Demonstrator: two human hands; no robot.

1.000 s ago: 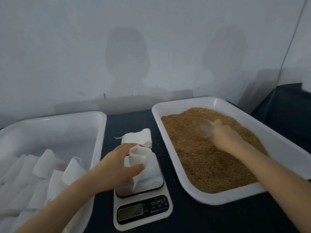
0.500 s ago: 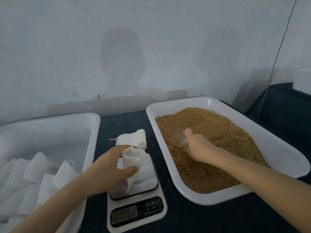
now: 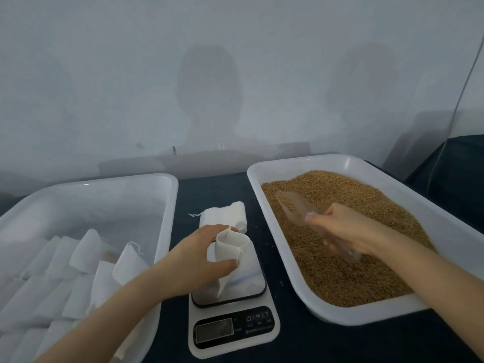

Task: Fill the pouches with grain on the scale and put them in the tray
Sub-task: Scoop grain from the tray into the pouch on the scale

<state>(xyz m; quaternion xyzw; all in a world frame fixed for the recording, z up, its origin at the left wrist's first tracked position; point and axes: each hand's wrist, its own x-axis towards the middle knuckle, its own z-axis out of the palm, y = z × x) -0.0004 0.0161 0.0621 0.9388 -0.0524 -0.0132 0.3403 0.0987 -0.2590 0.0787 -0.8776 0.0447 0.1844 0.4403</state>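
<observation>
A dark bench (image 3: 214,195) carries two white trays with a scale between them. The grain tray (image 3: 277,244) on the right holds a deep bed of brown grain (image 3: 353,271). The left tray (image 3: 167,205) holds rows of white pouches (image 3: 86,250) leaning against one another at its near end. The scale (image 3: 235,328) sits at the front, its display too blurred to read. Just behind it lies a small stack (image 3: 225,218) of flat pouches on the bench. The left hand (image 3: 199,260) pinches one pouch (image 3: 230,244) between thumb and fingers, holding it upright over the scale platform with its mouth spread open. The pouch's lower tip reaches down to the platform. The right hand (image 3: 351,229) is clenched round the handle of a clear scoop (image 3: 293,208), whose bowl lies low on the grain and points toward the tray's far left corner.
</observation>
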